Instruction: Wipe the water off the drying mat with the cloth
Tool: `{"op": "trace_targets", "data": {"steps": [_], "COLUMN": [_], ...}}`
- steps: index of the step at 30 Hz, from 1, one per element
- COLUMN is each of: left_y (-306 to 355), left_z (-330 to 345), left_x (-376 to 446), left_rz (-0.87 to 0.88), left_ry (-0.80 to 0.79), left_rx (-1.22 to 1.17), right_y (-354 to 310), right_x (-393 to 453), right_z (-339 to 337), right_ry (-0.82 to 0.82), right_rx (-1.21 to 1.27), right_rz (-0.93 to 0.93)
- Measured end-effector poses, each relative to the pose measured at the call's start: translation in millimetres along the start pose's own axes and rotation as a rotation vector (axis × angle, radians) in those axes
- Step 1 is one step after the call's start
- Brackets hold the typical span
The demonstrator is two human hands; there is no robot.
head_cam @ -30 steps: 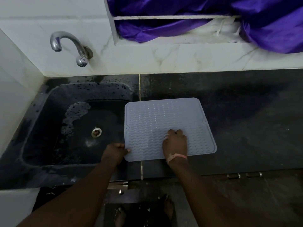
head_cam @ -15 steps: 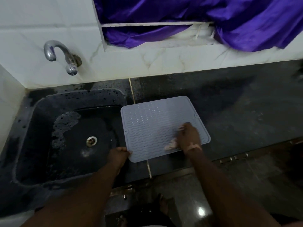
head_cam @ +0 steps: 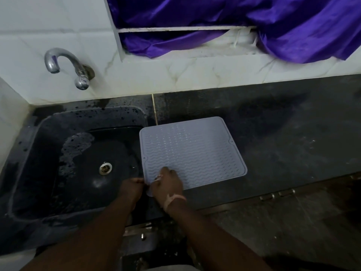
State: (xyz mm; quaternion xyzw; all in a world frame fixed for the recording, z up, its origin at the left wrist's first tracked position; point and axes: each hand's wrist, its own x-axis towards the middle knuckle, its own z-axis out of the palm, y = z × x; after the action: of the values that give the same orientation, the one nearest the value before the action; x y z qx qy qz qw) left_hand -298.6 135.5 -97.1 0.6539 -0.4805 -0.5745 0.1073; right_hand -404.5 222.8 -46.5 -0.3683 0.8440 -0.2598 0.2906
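A pale grey ribbed drying mat [head_cam: 195,151] lies on the dark counter beside the sink, its left edge over the basin's rim. My right hand [head_cam: 168,184] presses on the mat's near left corner, closed over a light cloth [head_cam: 157,178] of which only a sliver shows at my fingers. My left hand [head_cam: 131,187] pinches the mat's near left edge, just left of my right hand.
A dark wet sink [head_cam: 25,153] with a metal drain [head_cam: 105,168] lies to the left, below a chrome tap [head_cam: 66,65] on the white tiled wall. Dark counter [head_cam: 293,137] stretches right. Purple fabric [head_cam: 254,20] hangs at the window ledge behind.
My right hand has swept with the cloth from the mat's near right part to its near left corner, beside my left hand. The view has shifted a little.
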Motion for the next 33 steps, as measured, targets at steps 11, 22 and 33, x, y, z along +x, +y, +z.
{"op": "trace_targets", "data": {"steps": [11, 22, 33], "left_y": [-0.5, -0.6, -0.6], "left_z": [2.6, 0.6, 5.1], "left_x": [-3.7, -3.6, -18.9], "left_rz": [0.009, -0.011, 0.060], "left_ry": [0.015, -0.009, -0.101], "left_rx": [-0.055, -0.046, 0.069], "right_y": [101.7, 114.0, 104.8], "right_x": [65.0, 54.3, 22.5], "right_z": [-138.5, -120.2, -93.8], "right_ry": [0.486, 0.023, 0.017], "right_rx": [0.177, -0.061, -0.086], "right_rz": [0.248, 0.298, 0.092]}}
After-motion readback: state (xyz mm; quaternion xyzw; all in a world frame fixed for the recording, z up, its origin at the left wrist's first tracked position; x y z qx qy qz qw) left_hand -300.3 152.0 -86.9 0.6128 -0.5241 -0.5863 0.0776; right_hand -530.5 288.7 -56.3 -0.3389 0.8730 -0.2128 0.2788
